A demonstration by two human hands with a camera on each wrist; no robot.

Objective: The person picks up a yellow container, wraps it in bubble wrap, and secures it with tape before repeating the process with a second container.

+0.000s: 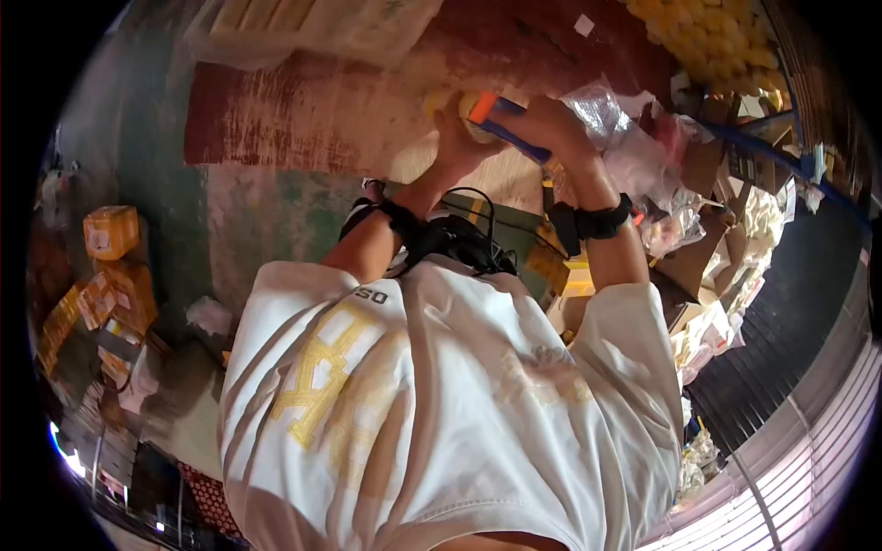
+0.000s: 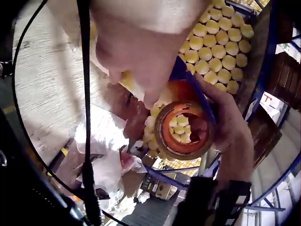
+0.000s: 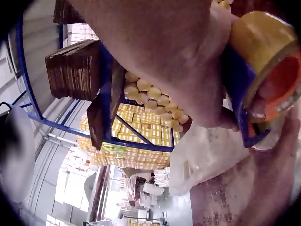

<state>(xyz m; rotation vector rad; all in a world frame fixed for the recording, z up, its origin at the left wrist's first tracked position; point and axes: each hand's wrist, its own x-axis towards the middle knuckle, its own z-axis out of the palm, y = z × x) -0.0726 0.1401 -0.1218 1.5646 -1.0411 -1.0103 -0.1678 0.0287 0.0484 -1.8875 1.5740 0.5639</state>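
Note:
A tape dispenser with a blue frame [image 2: 180, 70], an orange hub [image 1: 482, 107] and a yellow-brown tape roll [image 3: 264, 40] is held up in front of the body. My right hand [image 1: 547, 124] [image 2: 230, 127] [image 3: 188, 70] grips it, with fingers reaching into the roll's hollow core. On the roll's other side, my left hand [image 1: 459, 138] [image 2: 136, 52] has bent fingers close against the dispenser. They pinch a yellow strip [image 2: 128, 81], partly hidden under the hand in the left wrist view.
A pale worktop [image 2: 42, 89] lies below the hands. Clear plastic wrap [image 1: 602, 115] and open cartons [image 1: 703, 253] are at the right. Taped boxes [image 1: 112, 231] stand at the far left. Yellow rolls [image 1: 707, 37] are stacked at the top right beside a blue rack [image 1: 758, 147].

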